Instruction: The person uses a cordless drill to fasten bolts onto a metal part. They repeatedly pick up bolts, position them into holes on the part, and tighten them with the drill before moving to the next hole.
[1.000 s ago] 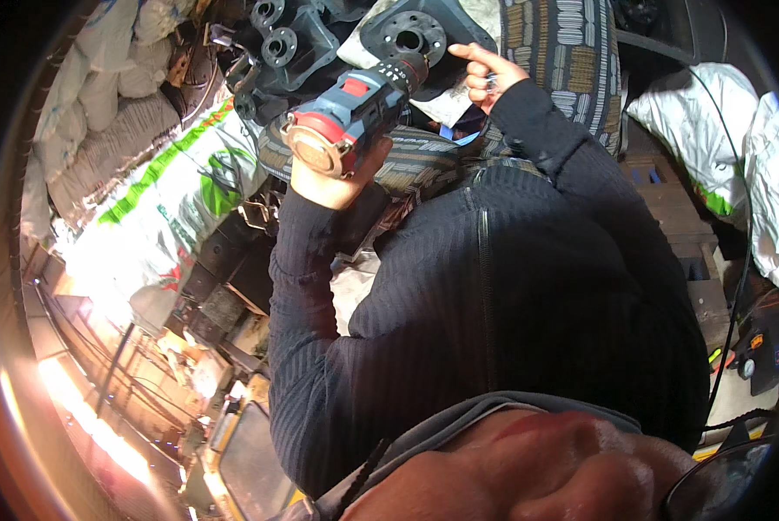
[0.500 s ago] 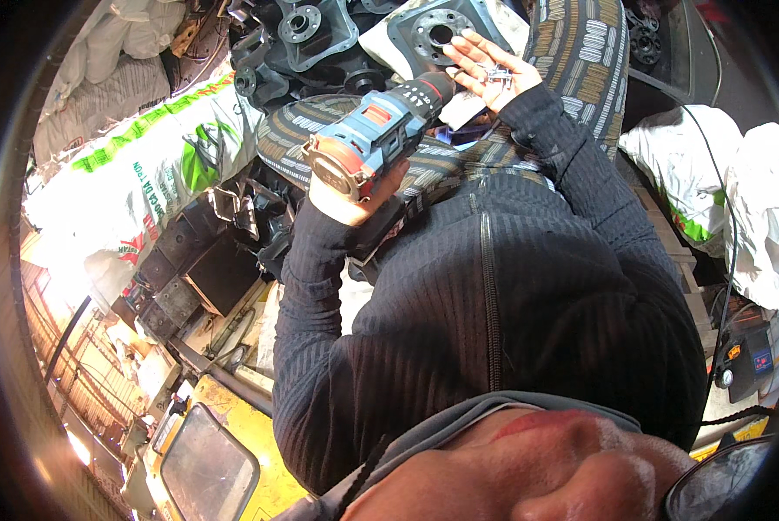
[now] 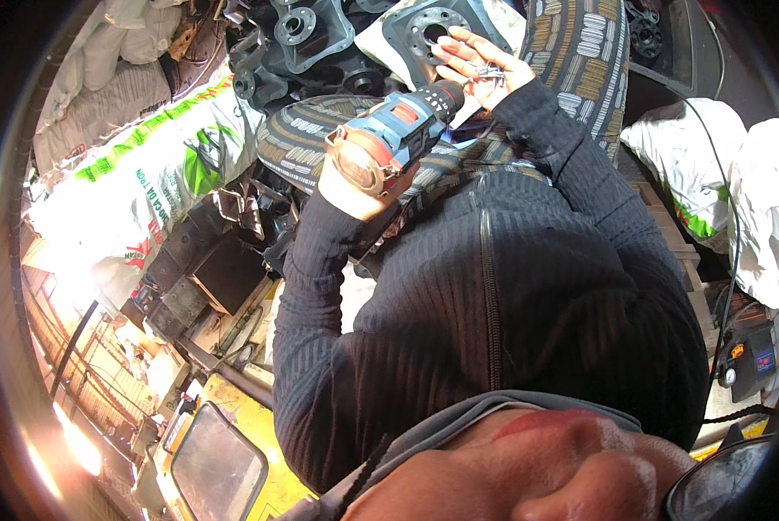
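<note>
My left hand (image 3: 348, 196) is wrapped round the grip of a blue and red cordless drill (image 3: 400, 128). The drill's black chuck end points up and right, close beside my right hand (image 3: 513, 78). That hand is palm up with its fingers loosely stretched, and several small silvery screws (image 3: 491, 73) rest in it. Their exact kind is too small to make out. Just beyond the right fingers lies a square dark metal casting (image 3: 398, 33) with a round drilled flange. Something pale beneath the chuck is mostly covered.
Patterned fabric padding (image 3: 574, 65) curves around in front of me. More black metal castings (image 3: 313, 39) are heaped at the far side. A large white and green sack (image 3: 116, 204) lies left; white bags (image 3: 689, 161) stand right, with a black cable hanging across. A yellow panel (image 3: 278, 486) is low left.
The drill and my left hand have shifted slightly right and turned a little, bringing the chuck nearer my right palm. My right hand has moved slightly left, still holding the screws.
</note>
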`<state>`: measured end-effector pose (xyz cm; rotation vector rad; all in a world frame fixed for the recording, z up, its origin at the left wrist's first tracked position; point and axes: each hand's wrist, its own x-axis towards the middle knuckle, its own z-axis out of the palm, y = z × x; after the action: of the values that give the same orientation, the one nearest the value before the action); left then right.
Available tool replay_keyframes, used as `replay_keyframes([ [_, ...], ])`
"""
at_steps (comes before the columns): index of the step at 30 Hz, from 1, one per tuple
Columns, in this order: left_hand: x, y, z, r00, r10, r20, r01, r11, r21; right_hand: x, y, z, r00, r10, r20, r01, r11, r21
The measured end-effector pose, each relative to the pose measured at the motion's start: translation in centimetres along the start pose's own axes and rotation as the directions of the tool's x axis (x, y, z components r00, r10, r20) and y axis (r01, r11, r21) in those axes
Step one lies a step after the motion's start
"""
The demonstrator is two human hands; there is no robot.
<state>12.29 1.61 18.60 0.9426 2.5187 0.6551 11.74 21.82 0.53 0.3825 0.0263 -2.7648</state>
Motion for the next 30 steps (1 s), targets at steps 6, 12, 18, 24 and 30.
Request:
replay_keyframes([
  [6,0.0,0.0,-0.5,0.987,-0.146,0.072,0.155,0.980,-0.126,-0.1,0.0,-0.5,0.999,-0.009,-0.037,0.009,1.000,-0.003],
  [12,0.1,-2.0,-1.3,0.969,-0.235,0.073,0.242,0.965,-0.100,-0.1,-0.6,-3.0,0.888,-0.129,-0.441,0.073,0.987,-0.142],
  [18,1.2,-3.5,-1.0,0.722,-0.640,0.261,0.686,0.710,-0.159,1.1,0.5,-3.1,0.790,-0.282,-0.544,0.003,0.890,-0.457],
  [24,1.3,-5.8,0.5,0.773,-0.607,0.185,0.634,0.747,-0.198,2.1,0.6,-2.9,0.766,-0.284,-0.577,-0.021,0.885,-0.465],
  [30,0.8,-7.4,1.6,0.849,-0.512,0.132,0.528,0.834,-0.159,2.6,0.6,-2.9,0.755,-0.277,-0.595,-0.042,0.884,-0.465],
])
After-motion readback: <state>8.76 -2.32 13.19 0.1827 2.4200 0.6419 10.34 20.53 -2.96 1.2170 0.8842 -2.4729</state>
